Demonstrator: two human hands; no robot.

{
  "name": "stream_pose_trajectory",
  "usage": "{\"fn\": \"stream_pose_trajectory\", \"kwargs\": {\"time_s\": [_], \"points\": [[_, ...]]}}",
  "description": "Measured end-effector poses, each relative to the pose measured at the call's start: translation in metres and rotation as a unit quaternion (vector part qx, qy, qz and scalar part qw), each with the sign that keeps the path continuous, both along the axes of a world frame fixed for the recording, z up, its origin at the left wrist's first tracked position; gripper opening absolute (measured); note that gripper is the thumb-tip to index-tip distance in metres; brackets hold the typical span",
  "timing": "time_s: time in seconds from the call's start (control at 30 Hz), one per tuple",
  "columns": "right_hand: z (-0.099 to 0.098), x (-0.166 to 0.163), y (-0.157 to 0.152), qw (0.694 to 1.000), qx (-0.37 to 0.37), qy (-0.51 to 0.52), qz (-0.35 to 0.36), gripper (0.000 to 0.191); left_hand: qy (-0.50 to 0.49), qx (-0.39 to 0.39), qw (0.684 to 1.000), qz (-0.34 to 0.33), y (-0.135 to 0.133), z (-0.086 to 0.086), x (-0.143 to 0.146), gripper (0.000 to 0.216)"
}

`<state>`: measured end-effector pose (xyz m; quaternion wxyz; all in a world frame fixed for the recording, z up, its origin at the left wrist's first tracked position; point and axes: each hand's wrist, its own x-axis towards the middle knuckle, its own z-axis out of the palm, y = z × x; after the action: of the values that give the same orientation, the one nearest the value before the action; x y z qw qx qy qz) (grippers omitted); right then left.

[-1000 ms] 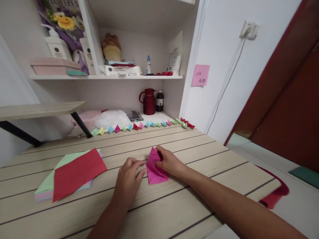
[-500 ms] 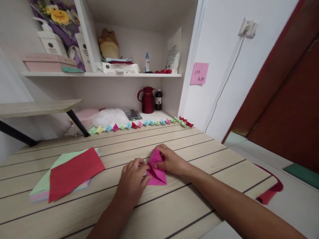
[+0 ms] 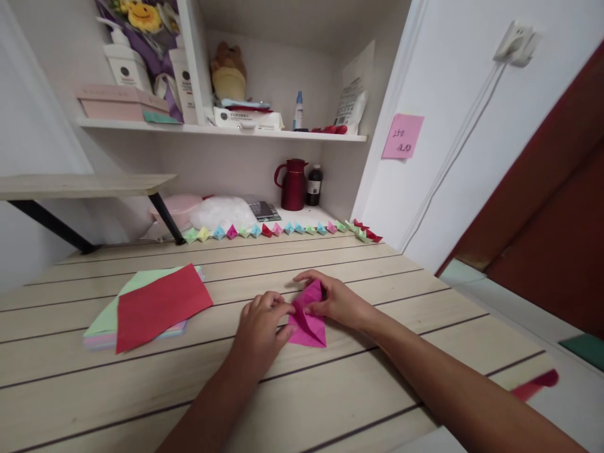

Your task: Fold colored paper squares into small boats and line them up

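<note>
A magenta folded paper point(image 3: 309, 321) lies on the wooden table point(image 3: 330, 390) in front of me. My left hand point(image 3: 262, 330) rests on the table with its fingertips pinching the paper's left edge. My right hand point(image 3: 333, 301) grips the paper's upper right part, thumb and fingers closed on a raised flap. A stack of coloured paper sheets point(image 3: 151, 307) with a red sheet on top lies to the left, away from both hands.
A row of small folded paper shapes point(image 3: 283, 229) lines the table's back edge. Behind it stand a red kettle point(image 3: 293, 184), a dark bottle point(image 3: 314, 185) and a white bag point(image 3: 221, 212). A shelf point(image 3: 221, 129) above holds bottles and boxes. A pink note point(image 3: 402, 136) sticks to the wall.
Both hands have folded the magenta paper narrower, and a flap now stands up under my right hand. The view has shifted slightly, so everything sits further right.
</note>
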<state>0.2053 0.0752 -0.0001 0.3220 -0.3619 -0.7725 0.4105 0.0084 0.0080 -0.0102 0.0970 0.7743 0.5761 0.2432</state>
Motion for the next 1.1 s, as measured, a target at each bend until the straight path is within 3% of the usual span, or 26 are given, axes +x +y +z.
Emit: {"fn": "stream_pose_trajectory", "kwargs": {"time_s": [0.1, 0.17, 0.27, 0.53, 0.67, 0.73, 0.83, 0.97, 1.1], "points": [[-0.002, -0.001, 0.002, 0.999, 0.049, -0.009, -0.005, 0.014, -0.010, 0.009, 1.000, 0.015, 0.001, -0.002, 0.000, 0.019], [-0.005, -0.001, 0.004, 0.999, 0.036, -0.008, -0.006, 0.006, -0.016, 0.011, 1.000, 0.024, 0.001, -0.004, 0.000, 0.019], [-0.008, -0.001, 0.005, 1.000, 0.011, -0.008, 0.000, 0.005, -0.021, 0.011, 1.000, 0.021, 0.001, -0.005, 0.000, 0.019], [-0.002, -0.001, 0.003, 0.990, 0.115, -0.059, 0.050, 0.007, -0.030, 0.001, 0.999, 0.017, 0.000, -0.004, -0.001, 0.041], [-0.001, -0.001, 0.001, 0.990, 0.116, -0.056, 0.064, 0.005, -0.037, -0.001, 0.999, 0.011, 0.000, -0.005, -0.002, 0.047], [-0.001, -0.003, -0.001, 0.997, 0.053, -0.030, 0.048, 0.006, -0.066, 0.009, 0.998, 0.015, 0.001, -0.005, -0.003, 0.045], [0.001, -0.006, -0.002, 0.988, -0.118, 0.098, -0.017, 0.023, -0.195, 0.011, 0.980, 0.038, 0.004, -0.002, -0.006, 0.035], [0.007, -0.008, 0.001, 0.918, -0.261, 0.290, -0.077, 0.034, -0.347, 0.002, 0.933, 0.095, 0.006, 0.003, -0.010, 0.032], [0.009, -0.005, 0.008, 0.851, -0.360, 0.374, -0.075, 0.008, -0.350, 0.023, 0.932, 0.088, 0.007, 0.004, -0.010, 0.031]]}}
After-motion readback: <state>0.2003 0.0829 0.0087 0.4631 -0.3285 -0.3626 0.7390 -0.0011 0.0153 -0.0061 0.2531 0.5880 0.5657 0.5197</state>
